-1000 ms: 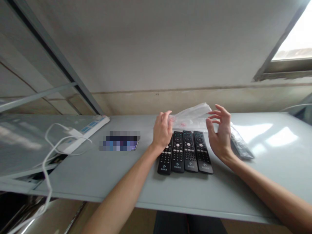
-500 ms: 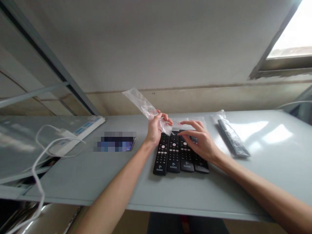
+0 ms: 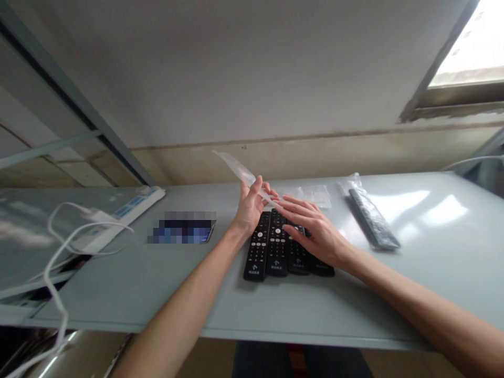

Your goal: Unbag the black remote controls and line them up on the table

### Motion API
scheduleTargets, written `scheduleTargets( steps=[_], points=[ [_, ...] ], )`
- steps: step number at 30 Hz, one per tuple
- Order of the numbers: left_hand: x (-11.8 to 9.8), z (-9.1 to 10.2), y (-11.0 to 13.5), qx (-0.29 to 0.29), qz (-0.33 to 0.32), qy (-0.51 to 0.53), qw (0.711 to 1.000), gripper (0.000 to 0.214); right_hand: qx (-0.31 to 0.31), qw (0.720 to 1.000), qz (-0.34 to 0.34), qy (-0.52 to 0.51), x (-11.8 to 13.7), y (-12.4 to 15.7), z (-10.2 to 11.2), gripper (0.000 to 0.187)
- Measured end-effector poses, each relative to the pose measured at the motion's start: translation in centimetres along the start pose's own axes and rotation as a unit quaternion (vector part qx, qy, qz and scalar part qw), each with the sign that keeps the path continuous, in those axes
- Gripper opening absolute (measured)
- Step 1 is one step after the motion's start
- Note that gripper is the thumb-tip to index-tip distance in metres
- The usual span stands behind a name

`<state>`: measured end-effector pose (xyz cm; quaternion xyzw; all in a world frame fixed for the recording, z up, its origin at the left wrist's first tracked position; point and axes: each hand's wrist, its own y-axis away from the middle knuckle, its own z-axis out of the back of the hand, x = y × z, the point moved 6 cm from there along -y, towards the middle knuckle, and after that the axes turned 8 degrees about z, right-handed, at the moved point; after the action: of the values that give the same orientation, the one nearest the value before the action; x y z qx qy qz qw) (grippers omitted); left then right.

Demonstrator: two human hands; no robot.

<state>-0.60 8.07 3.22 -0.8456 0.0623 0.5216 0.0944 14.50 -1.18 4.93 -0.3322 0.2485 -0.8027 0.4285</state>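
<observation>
A clear plastic bag (image 3: 241, 171) slants up and to the left out of my left hand (image 3: 251, 208), which keeps it between the thumb and curled fingers. My right hand (image 3: 311, 226) is open, its fingers stretched out flat and thumb apart, with the fingertips at the bag's lower end. Below both hands several black remote controls lie side by side, among them a leftmost remote (image 3: 258, 252) and a neighbouring remote (image 3: 277, 249). My right hand covers parts of the remotes on the right.
More clear plastic bags (image 3: 321, 196) lie flat behind the remotes. On the right is a bagged remote (image 3: 372, 220). To the left are a phone (image 3: 183, 231), partly blurred out, and a white power strip (image 3: 144, 202) with a white cable (image 3: 51, 278). A wall stands behind the table.
The bag has turned more edge-on to me. My right hand has gone from a near-pinch to fingers laid out straight, moving slightly left against the bag's end.
</observation>
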Motion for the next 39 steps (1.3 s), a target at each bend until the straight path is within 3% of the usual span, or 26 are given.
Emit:
scheduleTargets(
  steps=[3,6,9,12,14,19,23,27,32,36,39],
  points=[
    [0.2,0.6,-0.4,0.010,-0.024,0.006,1.000,0.081,-0.078,0.996,-0.028,-0.037,-0.2,0.0,1.0,0.040],
    [0.4,1.7,-0.8,-0.037,-0.037,-0.020,0.998,0.101,-0.135,0.985,-0.071,-0.082,-0.7,0.0,1.9,0.029],
    [0.4,2.8,-0.9,-0.102,-0.044,-0.018,0.994,0.115,-0.154,0.971,-0.137,-0.118,-1.4,0.2,2.3,0.023],
    [0.2,4.0,-0.8,-0.157,-0.065,-0.012,0.985,0.121,-0.173,0.952,-0.217,-0.129,-2.4,0.7,2.3,0.014],
    [-0.2,4.5,-0.8,-0.179,-0.098,-0.027,0.979,0.113,-0.184,0.939,-0.253,-0.143,-2.9,1.1,2.2,0.011],
    [-0.5,5.3,-0.9,-0.223,-0.161,-0.155,0.949,0.097,-0.223,0.897,-0.312,-0.217,-3.9,1.5,2.2,0.043],
    [-0.6,5.9,-0.9,-0.270,-0.207,-0.334,0.879,0.091,-0.263,0.869,-0.347,-0.235,-4.9,2.1,2.4,0.061],
    [-0.8,5.5,-0.9,-0.262,-0.255,-0.462,0.808,0.085,-0.280,0.860,-0.347,-0.248,-5.6,2.6,2.3,0.059],
    [-1.5,3.8,-0.1,-0.224,-0.309,-0.497,0.779,0.077,-0.278,0.870,-0.326,-0.242,-5.7,2.5,2.2,0.043],
    [-2.2,1.2,1.3,-0.165,-0.353,-0.547,0.741,0.050,-0.250,0.886,-0.310,-0.236,-5.7,2.2,1.7,0.034],
    [-2.1,-0.8,2.0,-0.074,-0.360,-0.590,0.719,0.038,-0.214,0.899,-0.299,-0.240,-5.5,1.9,1.0,0.033]
  ],
)
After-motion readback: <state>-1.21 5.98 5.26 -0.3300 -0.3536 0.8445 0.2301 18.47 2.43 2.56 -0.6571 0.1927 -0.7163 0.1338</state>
